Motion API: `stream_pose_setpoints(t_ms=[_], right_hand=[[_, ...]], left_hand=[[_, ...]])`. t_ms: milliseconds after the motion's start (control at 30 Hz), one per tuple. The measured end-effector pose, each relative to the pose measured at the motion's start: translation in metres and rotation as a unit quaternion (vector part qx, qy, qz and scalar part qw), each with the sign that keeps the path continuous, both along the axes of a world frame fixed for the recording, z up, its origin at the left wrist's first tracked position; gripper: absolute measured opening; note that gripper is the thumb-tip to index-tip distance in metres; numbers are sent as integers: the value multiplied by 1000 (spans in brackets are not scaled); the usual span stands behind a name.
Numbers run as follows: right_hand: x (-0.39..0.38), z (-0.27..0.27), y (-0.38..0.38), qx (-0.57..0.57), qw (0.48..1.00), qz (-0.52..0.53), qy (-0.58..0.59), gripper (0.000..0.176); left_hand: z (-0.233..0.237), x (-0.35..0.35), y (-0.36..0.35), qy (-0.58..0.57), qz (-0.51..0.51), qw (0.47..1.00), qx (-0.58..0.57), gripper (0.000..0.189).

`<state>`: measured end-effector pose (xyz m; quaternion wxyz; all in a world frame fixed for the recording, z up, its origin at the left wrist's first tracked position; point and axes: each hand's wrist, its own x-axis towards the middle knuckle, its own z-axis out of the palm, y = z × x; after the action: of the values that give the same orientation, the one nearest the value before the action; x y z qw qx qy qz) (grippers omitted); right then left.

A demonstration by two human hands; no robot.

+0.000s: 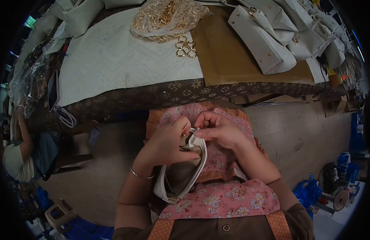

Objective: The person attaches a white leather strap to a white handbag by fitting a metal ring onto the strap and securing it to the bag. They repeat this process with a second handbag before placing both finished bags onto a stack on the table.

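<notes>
A white handbag (161, 189) with an olive-brown lining lies open on my lap, its mouth facing up. My left hand (169, 140) reaches over its far end, thumb inside the opening and fingers curled at the rim. My right hand (219, 131) pinches a small white tab (196, 141) at that same end between thumb and fingers. The fingertips of both hands almost meet there, and they partly hide what lies between them. A gold-coloured fitting (174, 199) shows at the bag's near end.
A patterned table edge (165, 94) runs ahead of me. On the table are a clear plastic bag of gold hardware (153, 24), several loose gold rings (186, 53) and several white handbags (261, 42). Another person (21, 156) sits at left. Blue plastic bags (307, 190) lie right.
</notes>
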<state>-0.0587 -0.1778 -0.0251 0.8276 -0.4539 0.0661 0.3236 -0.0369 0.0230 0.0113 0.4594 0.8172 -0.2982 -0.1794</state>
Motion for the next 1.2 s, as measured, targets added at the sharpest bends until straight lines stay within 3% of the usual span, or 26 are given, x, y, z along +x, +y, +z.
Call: stream_pose_setpoints(t_ms=[167,300,600,833,900,1100,1200], right_hand=[[1,-6,1,2,1000,-2,0,20],[1,-8,5,-22,999,-21,-13,21],[-1,-7,9,-68,994,-28,-82,20],[-8,-4,11,-97,991,-16,-90,20],[-14,-5,14,-88,984,-69,-138,18],[-14,-13,-1,-66,992,65,-83,18],[-17,-13,3,-71,994,-4,-80,16]], left_hand=[[-9,9,7,58,-76,995,13,51],[-13,12,7,30,-82,996,-13,49],[-13,13,10,83,-82,993,0,43],[-22,13,9,120,-71,987,-80,31],[-20,11,8,137,-66,983,-104,30],[-18,11,7,144,-62,982,-105,30],[-15,13,6,119,-74,985,-102,30]])
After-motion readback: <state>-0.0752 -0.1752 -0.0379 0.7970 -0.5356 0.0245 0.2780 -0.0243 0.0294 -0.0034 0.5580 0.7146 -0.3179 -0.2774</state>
